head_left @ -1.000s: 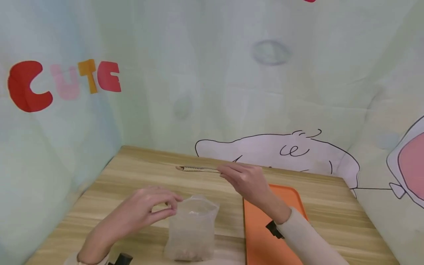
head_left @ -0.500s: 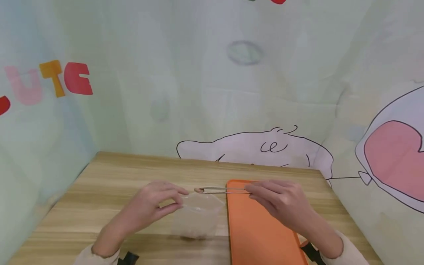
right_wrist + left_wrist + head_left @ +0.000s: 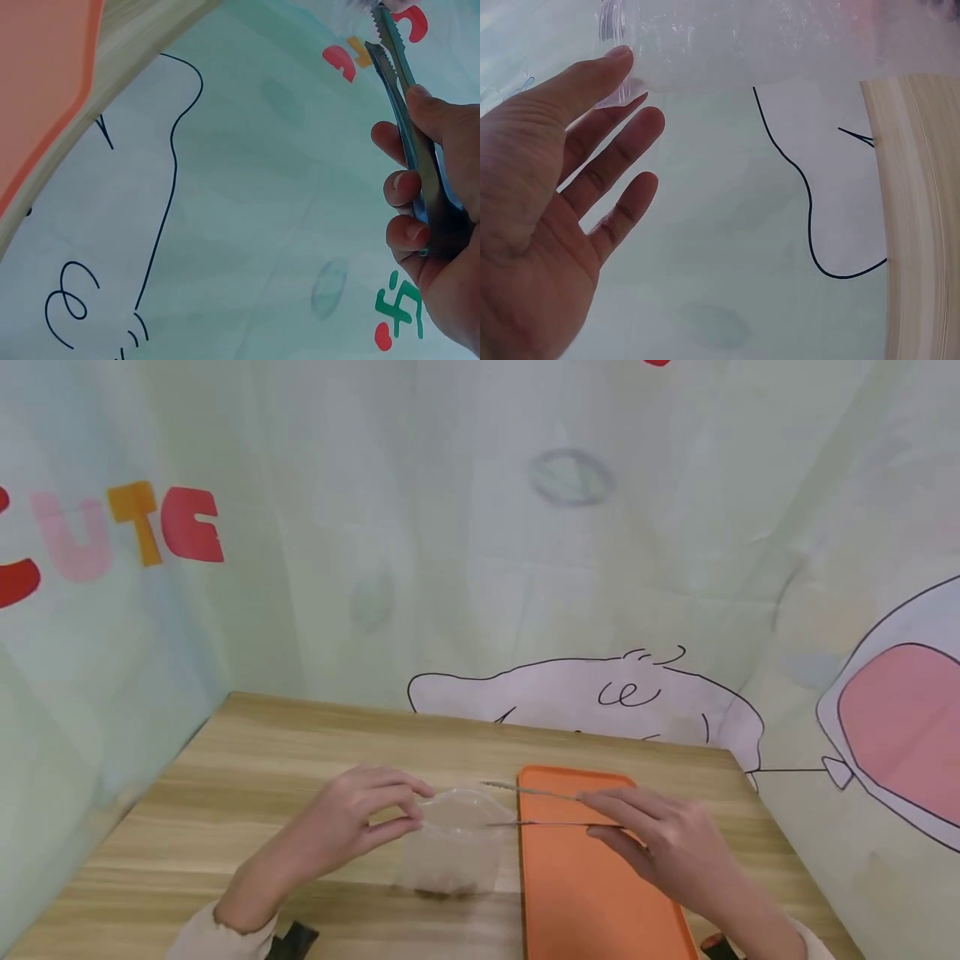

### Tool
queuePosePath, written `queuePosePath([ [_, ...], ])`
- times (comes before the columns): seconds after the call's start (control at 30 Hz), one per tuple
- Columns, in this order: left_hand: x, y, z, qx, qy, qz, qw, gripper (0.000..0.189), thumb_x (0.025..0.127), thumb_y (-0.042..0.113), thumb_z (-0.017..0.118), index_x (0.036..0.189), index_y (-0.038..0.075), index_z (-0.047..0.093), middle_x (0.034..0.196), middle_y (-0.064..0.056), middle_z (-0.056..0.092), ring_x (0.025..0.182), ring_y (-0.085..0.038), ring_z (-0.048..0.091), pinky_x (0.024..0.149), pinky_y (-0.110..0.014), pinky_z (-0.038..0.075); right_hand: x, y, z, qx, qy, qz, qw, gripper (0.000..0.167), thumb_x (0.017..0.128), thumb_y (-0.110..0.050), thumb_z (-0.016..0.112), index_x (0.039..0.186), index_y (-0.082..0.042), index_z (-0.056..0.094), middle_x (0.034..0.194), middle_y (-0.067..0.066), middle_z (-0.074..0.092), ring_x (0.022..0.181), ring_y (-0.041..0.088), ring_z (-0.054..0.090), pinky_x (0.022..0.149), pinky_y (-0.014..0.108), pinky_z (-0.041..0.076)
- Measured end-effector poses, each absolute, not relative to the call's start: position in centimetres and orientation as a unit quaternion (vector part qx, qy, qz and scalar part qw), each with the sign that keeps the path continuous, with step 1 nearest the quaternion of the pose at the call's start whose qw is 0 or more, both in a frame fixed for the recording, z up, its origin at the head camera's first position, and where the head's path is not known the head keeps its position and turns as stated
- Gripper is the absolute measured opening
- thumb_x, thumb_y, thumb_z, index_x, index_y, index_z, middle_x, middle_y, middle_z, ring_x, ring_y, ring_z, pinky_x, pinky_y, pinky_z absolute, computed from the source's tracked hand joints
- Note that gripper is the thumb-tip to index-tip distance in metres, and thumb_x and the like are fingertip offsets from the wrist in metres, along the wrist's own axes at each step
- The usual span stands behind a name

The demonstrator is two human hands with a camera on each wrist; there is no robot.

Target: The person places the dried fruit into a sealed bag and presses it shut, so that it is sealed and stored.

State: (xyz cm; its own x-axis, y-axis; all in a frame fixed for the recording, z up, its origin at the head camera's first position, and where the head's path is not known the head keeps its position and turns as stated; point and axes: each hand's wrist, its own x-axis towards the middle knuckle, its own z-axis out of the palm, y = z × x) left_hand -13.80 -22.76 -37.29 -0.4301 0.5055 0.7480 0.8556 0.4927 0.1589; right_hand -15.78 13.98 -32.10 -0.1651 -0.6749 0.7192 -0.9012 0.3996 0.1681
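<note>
My left hand (image 3: 367,814) pinches the upper left edge of a clear plastic bag (image 3: 461,856) between thumb and fingers. The left wrist view shows the bag's edge (image 3: 615,75) between thumb and index finger, while the other fingers are spread. Small pieces, blurred, lie at the bottom of the bag, and its mouth gapes. In my right hand (image 3: 667,839) are metal tongs (image 3: 409,112) with toothed tips. Their two arms stand apart over the bag's mouth, with nothing between the tips.
An orange tray (image 3: 592,893) lies on the wooden table (image 3: 330,727), just right of the bag and under the right hand. A printed curtain (image 3: 420,527) rises behind the table and along its sides.
The right hand has brought the tongs down to the bag's mouth and spread them. The small brownish piece once between their tips is gone from there. The left hand stays at the bag.
</note>
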Motion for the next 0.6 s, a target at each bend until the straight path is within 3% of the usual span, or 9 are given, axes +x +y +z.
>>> queuePosePath([
  [0.17, -14.0, -22.4, -37.0, -0.432, -0.794, -0.277, 0.326, 0.019, 0.099, 0.032, 0.064, 0.085, 0.021, 0.068, 0.105, 0.003, 0.073, 0.09, -0.015, 0.07, 0.075, -0.031, 0.055, -15.7, 15.6, -32.2, 0.497, -0.772, 0.149, 0.367, 0.036, 0.104, -0.039, 0.054, 0.109, -0.009, 0.073, 0.09, -0.001, 0.072, 0.057, 0.007, 0.061, 0.047, 0.014, 0.04],
  [0.43, -13.7, -22.3, -37.1, -0.422, -0.8, -0.28, 0.322, 0.017, 0.099, 0.034, 0.064, 0.087, 0.022, 0.068, 0.106, 0.002, 0.073, 0.091, -0.016, 0.07, 0.075, -0.03, 0.053, -17.2, 18.9, -34.7, 0.44, -0.821, 0.151, 0.329, 0.039, 0.104, -0.044, 0.053, 0.11, -0.011, 0.072, 0.088, -0.007, 0.065, 0.057, -0.001, 0.05, 0.047, 0.014, 0.038],
  [0.6, -13.8, -22.3, -37.1, -0.421, -0.799, -0.285, 0.321, 0.016, 0.099, 0.035, 0.063, 0.089, 0.024, 0.067, 0.106, 0.002, 0.072, 0.091, -0.017, 0.07, 0.075, -0.027, 0.052, -17.8, 21.7, -38.0, 0.391, -0.858, 0.159, 0.292, 0.021, 0.092, -0.026, 0.074, 0.108, -0.014, 0.072, 0.085, -0.01, 0.062, 0.062, -0.005, 0.052, 0.051, 0.013, 0.04],
])
